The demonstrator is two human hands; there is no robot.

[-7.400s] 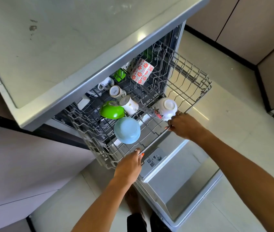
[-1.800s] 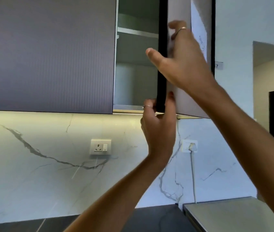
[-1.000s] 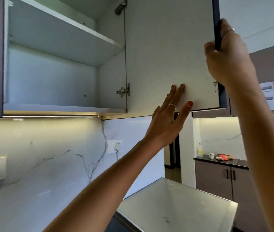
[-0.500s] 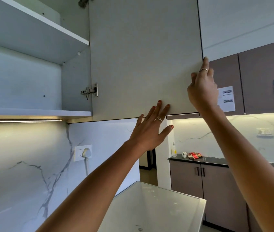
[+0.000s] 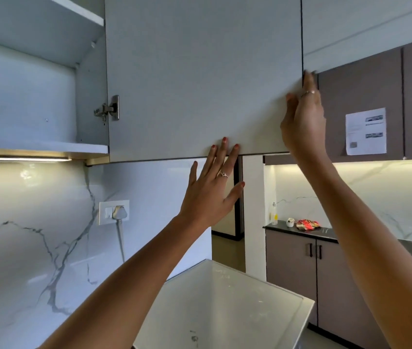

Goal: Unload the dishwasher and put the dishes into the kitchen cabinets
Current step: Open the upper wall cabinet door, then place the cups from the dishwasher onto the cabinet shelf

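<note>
A: What's going on up at 9 o'clock? That cabinet (image 5: 36, 96) looks open, shelves bare from what I can see.

B: Yep, the door (image 5: 200, 79) is swung wide, probably to make room for dishes. No dishes in sight though, so I'd guess they're down in the dishwasher, out of frame.

A: And the hands?

B: Left hand (image 5: 210, 195) at 6 o'clock, grip spread, fingertips on the door's bottom edge. Right hand (image 5: 303, 122) at 3 o'clock, fingers straight along the door's outer edge, steadying it.
</note>
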